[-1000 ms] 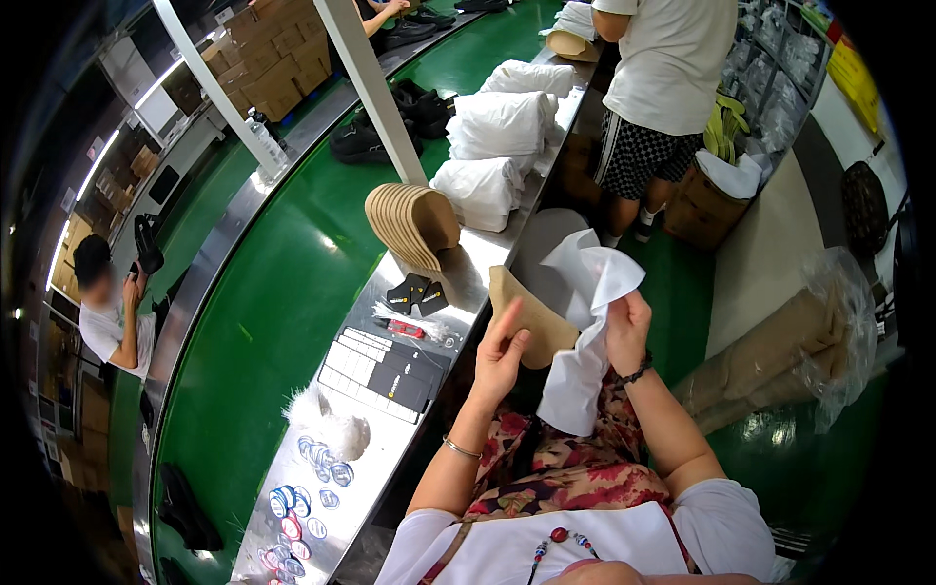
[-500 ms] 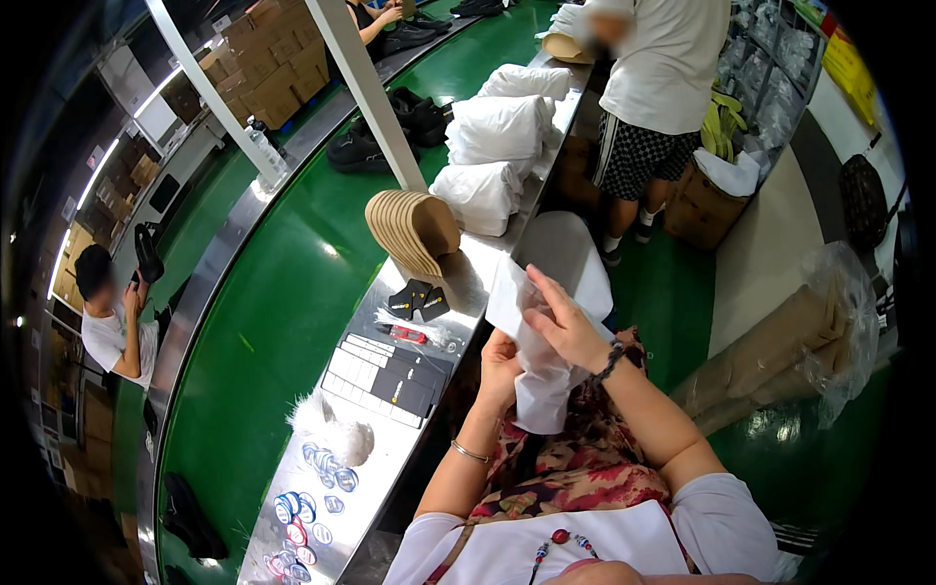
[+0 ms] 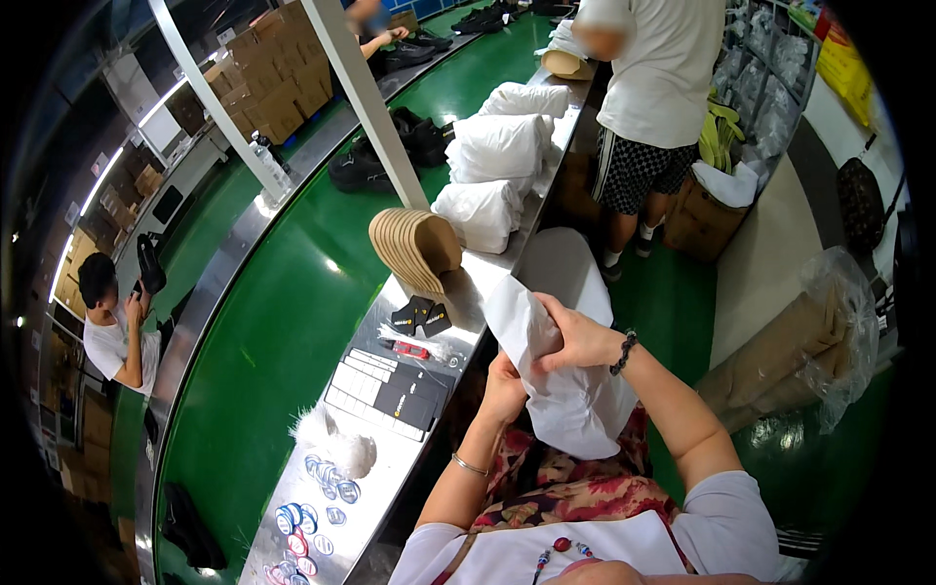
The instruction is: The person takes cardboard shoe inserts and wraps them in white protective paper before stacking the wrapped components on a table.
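White sheet (image 3: pixel 582 414) now spread wider below, right fingers (image 3: pixel 554 310) clamped on it, left fingers (image 3: pixel 502 370) gripping its edge

the thin white paper sheet (image 3: pixel 580 409) you hold is creased and partly folded over on itself. it slants in the air, its narrower upper end pointing up and to your left, its lower part widening into a loose, rumpled flap that hangs toward you. your left hand (image 3: pixel 503 386) pinches its left edge; your right hand (image 3: pixel 589 341) clasps its upper right side. you cannot see inside its folds.
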A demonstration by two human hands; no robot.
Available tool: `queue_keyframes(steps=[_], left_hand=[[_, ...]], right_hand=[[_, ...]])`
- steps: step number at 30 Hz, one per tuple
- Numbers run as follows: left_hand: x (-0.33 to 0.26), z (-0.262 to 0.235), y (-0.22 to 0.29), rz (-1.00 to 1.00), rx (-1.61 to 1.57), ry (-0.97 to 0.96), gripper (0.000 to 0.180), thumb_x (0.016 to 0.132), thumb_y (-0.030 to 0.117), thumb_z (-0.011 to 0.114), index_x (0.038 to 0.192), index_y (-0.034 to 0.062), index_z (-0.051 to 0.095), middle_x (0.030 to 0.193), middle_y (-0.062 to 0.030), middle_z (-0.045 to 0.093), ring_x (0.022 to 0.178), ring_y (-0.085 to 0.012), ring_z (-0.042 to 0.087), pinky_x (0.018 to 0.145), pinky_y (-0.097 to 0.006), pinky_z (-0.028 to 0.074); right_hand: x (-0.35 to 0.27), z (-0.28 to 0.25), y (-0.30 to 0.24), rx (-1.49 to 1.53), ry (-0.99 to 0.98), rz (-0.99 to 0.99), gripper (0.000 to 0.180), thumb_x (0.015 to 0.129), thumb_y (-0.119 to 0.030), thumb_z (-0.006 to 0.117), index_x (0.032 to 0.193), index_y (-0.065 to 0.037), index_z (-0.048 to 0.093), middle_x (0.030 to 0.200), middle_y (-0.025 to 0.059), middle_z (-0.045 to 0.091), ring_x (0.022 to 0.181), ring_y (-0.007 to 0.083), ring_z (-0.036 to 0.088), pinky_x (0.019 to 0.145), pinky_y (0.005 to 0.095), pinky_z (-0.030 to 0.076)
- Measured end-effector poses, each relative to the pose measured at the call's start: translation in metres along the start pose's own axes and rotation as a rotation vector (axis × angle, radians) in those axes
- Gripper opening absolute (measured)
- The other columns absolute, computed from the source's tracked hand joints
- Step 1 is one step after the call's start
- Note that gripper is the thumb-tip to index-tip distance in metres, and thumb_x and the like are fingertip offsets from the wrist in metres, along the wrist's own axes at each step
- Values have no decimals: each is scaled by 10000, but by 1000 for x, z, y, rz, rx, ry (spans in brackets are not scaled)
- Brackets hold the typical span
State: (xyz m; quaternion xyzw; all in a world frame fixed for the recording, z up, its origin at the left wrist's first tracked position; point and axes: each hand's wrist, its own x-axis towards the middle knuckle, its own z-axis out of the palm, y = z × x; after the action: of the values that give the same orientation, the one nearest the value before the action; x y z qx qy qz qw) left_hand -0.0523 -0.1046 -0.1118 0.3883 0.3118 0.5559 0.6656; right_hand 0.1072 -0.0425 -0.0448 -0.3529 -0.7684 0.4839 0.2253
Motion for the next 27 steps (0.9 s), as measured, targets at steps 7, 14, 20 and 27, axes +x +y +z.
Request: queue_keyframes(steps=[7, 14, 20, 27], left_hand=[[-2, 1, 8, 30, 21, -55, 411, 774, -15, 657, 1162, 13, 526, 1099, -46, 589, 971, -138, 573, 832, -272, 470], [-1, 6, 13, 101, 121, -135, 402, 790, -49, 612, 1177, 9, 518, 1112, -69, 589, 971, -146, 574, 847, -283, 464], [-7, 12, 41, 404, 280, 328, 341, 849, -57, 488, 1186, -13, 465, 1107, -105, 561, 1002, -161, 552, 888, -275, 430], [-8, 47, 21, 519, 871, 158, 407, 887, 97, 502, 1245, -59, 390, 1182, -209, 474, 1090, -271, 475, 927, -331, 372]], right_hand=[[-1, 4, -1, 129, 75, -99, 966, 575, -235, 814, 1341, -47, 256, 1193, 157, 496, 1112, 248, 483, 955, 336, 375], [-8, 5, 0, 109, 183, -89, 960, 585, -272, 828, 1331, -49, 265, 1183, 175, 503, 1119, 263, 490, 954, 333, 379], [-9, -27, 7, -312, 782, -111, 913, 607, -316, 798, 1290, -28, 265, 1053, 236, 564, 969, 351, 579, 824, 393, 473], [12, 7, -16, -483, 958, 48, 937, 602, -374, 776, 1298, -9, 267, 1150, 235, 477, 1006, 391, 523, 802, 422, 465]])
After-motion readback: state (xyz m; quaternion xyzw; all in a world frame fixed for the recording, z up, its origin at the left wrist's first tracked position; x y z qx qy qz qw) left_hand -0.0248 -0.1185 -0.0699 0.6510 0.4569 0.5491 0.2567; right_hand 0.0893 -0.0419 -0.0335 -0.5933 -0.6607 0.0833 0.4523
